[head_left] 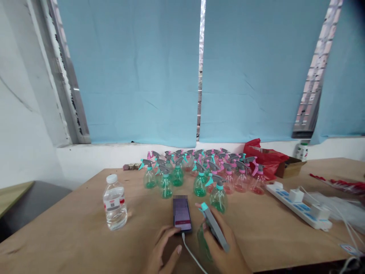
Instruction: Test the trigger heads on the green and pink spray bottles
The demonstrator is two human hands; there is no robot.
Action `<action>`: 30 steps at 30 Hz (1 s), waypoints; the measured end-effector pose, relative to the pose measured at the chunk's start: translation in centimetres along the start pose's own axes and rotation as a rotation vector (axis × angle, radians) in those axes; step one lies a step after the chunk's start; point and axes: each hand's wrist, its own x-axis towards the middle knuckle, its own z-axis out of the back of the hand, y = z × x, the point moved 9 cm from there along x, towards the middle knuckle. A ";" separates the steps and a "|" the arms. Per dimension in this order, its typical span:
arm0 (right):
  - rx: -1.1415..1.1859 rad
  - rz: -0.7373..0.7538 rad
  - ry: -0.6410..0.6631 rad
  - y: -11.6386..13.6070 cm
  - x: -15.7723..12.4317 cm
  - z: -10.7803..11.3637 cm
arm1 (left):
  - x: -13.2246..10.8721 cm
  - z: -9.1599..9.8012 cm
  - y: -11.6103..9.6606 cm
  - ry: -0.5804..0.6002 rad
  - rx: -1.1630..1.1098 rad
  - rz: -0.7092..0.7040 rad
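My right hand (225,249) is closed round a green spray bottle (205,243) with a grey and teal trigger head (213,224), held tilted near the table's front edge. My left hand (164,251) rests beside it, fingers loosely apart, fingertips touching the lower end of a phone (181,214) that lies flat with its screen lit. A white cable (192,255) runs from the phone toward me. Behind stand several more spray bottles (199,171), green ones with teal heads and pink ones with pink heads.
A clear water bottle (115,207) stands at the left on the brown table (71,228). A white power strip (299,205) with plugs lies at the right. A red plastic bag (265,156) and a cardboard box (291,166) sit by the wall under blue blinds.
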 end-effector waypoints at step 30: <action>0.213 -0.229 0.050 -5.1 1.5 -0.9 | 1.4 0.9 6.8 -0.173 -0.592 0.326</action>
